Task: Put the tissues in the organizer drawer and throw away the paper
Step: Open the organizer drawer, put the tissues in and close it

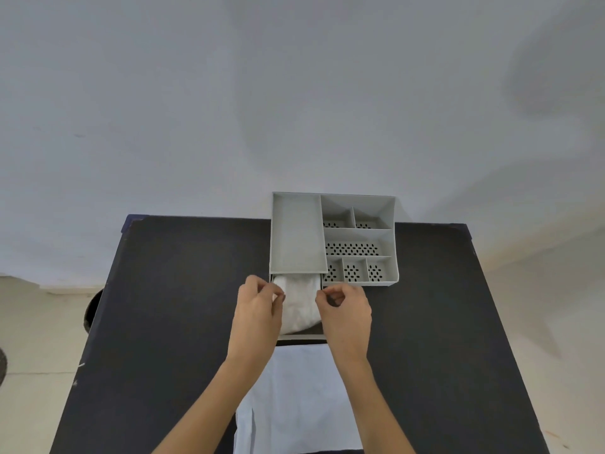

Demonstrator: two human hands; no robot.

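A grey organizer (360, 231) with several compartments stands at the table's far edge. Its drawer (301, 337) is pulled out toward me from under the left side. A white stack of tissues (299, 306) lies in the drawer, bulging above its rim. My left hand (258, 309) pinches the stack's left edge. On the stack's right edge, my right hand (345, 308) has its fingertips pinched; whether they grip the tissue I cannot tell. A white sheet of paper (301, 398) lies flat on the table just in front of the drawer, between my forearms.
The black table (170, 306) is square, with its edges close on both sides. A dark round bin (91, 311) sits on the floor beside the table's left edge. A pale wall rises behind the organizer.
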